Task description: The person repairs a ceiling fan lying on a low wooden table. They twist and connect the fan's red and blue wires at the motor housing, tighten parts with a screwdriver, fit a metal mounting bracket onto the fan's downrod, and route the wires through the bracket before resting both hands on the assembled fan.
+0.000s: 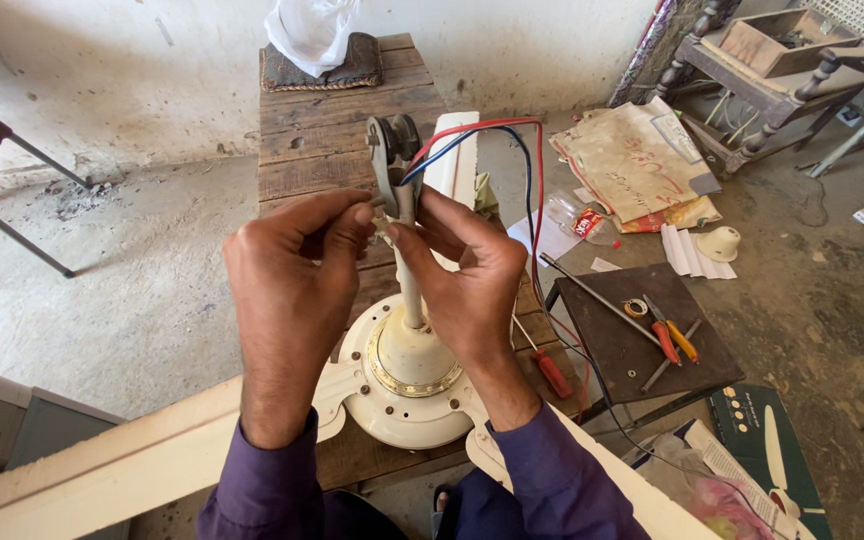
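Head view looks down on both hands meeting at top of a cream ceiling fan's (407, 375) downrod (410, 290). Fan motor sits on the wooden desk (322, 130), rod standing upright, a grey metal hanger bracket (388, 145) at its top end. Left hand (292, 290) is curled, thumb and forefinger pinched on a small part at the rod top, just below the bracket; can't tell exactly what the part is. Right hand (467, 275) is closed too, fingertips pressed on the same spot from the other side. Red, blue and black wires (527, 150) loop out of the rod top, over to the right and down past the desk edge.

Containers: an open cardboard box (767, 40) sits on a wooden frame at top right w/ dark bits inside, too small to make out. White plastic bag (310, 30) rests on a cushion at the desk's far end; contents hidden. Green fan carton (772, 450) lies flat on the floor at bottom right.

Dark board (612, 350) right of the desk carries pliers w/ red and orange handles (672, 335), a tape roll (636, 307) and a thin rod. Red-handled screwdriver (550, 370) lies on the desk near the right wrist.
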